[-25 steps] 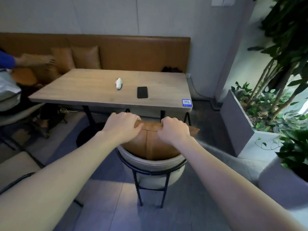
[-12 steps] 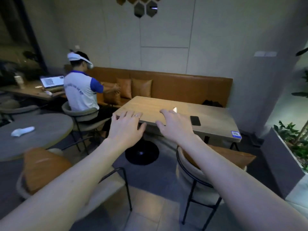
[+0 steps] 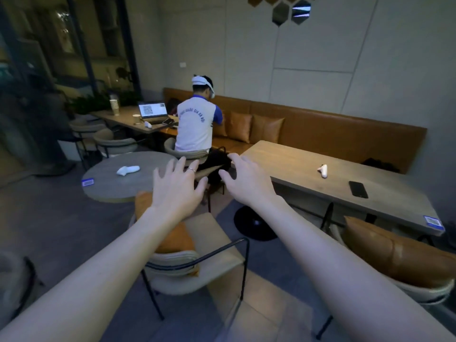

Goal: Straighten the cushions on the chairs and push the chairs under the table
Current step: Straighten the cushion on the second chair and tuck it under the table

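Left hand (image 3: 179, 187) and right hand (image 3: 244, 180) spread, empty, above chair (image 3: 209, 245) with orange cushion (image 3: 172, 239). Round table (image 3: 123, 180) beyond; long table (image 3: 345, 178) right, second cushion (image 3: 394, 253) beside.

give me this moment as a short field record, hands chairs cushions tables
left hand: open, fingers spread, empty
right hand: open, fingers spread, empty
near chair: beside the round table, not tucked in
its cushion: orange, against the backrest, partly hidden by the left forearm
right chair: at the long table, holding a brown cushion
long table items: phone, white controller
round table item: white controller
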`<state>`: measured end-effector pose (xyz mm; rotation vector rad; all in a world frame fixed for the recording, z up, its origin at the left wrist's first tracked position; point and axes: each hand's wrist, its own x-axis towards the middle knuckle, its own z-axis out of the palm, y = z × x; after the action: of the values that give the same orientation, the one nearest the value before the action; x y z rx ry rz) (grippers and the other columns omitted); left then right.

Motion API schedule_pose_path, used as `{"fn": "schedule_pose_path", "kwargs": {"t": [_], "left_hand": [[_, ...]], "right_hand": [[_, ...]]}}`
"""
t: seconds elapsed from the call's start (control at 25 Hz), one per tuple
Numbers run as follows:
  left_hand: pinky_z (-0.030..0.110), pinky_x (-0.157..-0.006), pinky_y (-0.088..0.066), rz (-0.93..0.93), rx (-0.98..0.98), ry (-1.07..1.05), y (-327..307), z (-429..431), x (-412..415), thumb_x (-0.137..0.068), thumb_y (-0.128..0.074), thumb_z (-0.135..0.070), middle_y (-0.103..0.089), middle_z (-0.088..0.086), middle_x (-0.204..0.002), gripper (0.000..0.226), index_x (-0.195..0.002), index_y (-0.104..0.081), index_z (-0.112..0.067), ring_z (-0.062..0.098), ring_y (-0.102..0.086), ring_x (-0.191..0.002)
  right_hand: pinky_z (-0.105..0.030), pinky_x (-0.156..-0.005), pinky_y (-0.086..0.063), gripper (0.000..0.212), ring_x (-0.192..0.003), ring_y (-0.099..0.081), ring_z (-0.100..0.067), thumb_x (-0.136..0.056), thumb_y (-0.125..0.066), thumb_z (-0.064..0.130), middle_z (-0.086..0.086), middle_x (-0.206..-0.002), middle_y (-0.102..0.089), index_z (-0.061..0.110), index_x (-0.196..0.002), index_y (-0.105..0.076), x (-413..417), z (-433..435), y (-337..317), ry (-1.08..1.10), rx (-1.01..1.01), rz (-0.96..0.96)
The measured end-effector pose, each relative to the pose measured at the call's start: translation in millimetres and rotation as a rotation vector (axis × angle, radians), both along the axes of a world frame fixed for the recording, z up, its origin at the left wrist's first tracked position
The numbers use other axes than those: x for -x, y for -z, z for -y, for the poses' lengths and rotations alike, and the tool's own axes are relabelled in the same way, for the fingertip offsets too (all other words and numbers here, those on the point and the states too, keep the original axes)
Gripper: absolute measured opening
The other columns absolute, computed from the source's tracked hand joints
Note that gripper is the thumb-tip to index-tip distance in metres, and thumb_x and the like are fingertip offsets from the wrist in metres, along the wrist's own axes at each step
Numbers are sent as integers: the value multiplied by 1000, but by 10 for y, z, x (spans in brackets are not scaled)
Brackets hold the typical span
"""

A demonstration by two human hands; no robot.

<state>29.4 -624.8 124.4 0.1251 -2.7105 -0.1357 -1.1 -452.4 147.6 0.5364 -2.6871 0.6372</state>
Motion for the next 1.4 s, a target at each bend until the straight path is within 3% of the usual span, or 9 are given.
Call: {"fn": "schedule_pose_path", "kwargs": {"t": [0.24, 0.56, 0.72, 0.92, 1.08, 1.24, 1.4], "left_hand": [[59, -116, -24, 109, -56, -117, 384, 812, 360, -103, -35, -53, -36, 10, -163, 59, -155, -39, -24, 31, -25, -151], [59, -105, -39, 279, -352, -244, 1341, 1684, 1315, -102, -43, -50, -47, 11, -153, 55, -148, -45, -19, 38, -44, -136], [55, -100, -46, 341, -551, -308, 1903, 2100, 1616, -95, -50, -57, -57, 18, -139, 65, -146, -46, -16, 44, -54, -125], [41, -100, -41, 410, -923, -438, 2562, 2462, 1791, -91, -64, -57, -49, 16, -151, 83, -155, -32, -16, 38, -49, -133], [46, -114, -34, 471, -1221, -513, 2950, 2705, 1920, -80, -73, -65, -35, 9, -163, 114, -162, -12, -16, 34, -39, -144], [58, -115, -32, 533, -1402, -522, 3250, 2898, 2093, -76, -78, -64, -30, 8, -165, 120, -162, -6, -20, 36, -37, -145], [57, -115, -36, 508, -1457, -484, 3465, 2964, 2255, -76, -80, -58, -33, 8, -164, 119, -163, -7, -21, 35, -40, -144]], "right_hand": [[-55, -100, -50, 61, -128, -56, -38, -100, -46, 53, -11, -146, -54, 23, -152, -39, 553, 850, 594, -31, 86, 174], [-48, -96, -52, 61, -131, -52, -40, -103, -43, 53, -13, -152, -45, 23, -155, -33, 1509, 1608, 1795, 63, 189, 556], [-46, -101, -47, 67, -139, -47, -39, -102, -46, 52, -13, -159, -39, 21, -159, -26, 1658, 1843, 2491, 217, 273, 760], [-49, -108, -44, 71, -134, -48, -43, -97, -57, 42, -19, -154, -36, 22, -156, -23, 1577, 2102, 3474, 574, 472, 1010], [-53, -113, -35, 88, -141, -37, -48, -95, -59, 30, -23, -168, -7, 24, -162, -3, 1600, 2241, 3880, 859, 543, 1139], [-67, -111, -36, 106, -141, -36, -52, -77, -70, 29, -25, -164, -23, 27, -160, -5, 1768, 2304, 4256, 917, 759, 1253], [-43, -99, -50, 94, -118, -54, -48, -78, -76, 24, -28, -151, -20, 24, -154, -21, 1706, 2250, 4250, 868, 640, 1226]]}}
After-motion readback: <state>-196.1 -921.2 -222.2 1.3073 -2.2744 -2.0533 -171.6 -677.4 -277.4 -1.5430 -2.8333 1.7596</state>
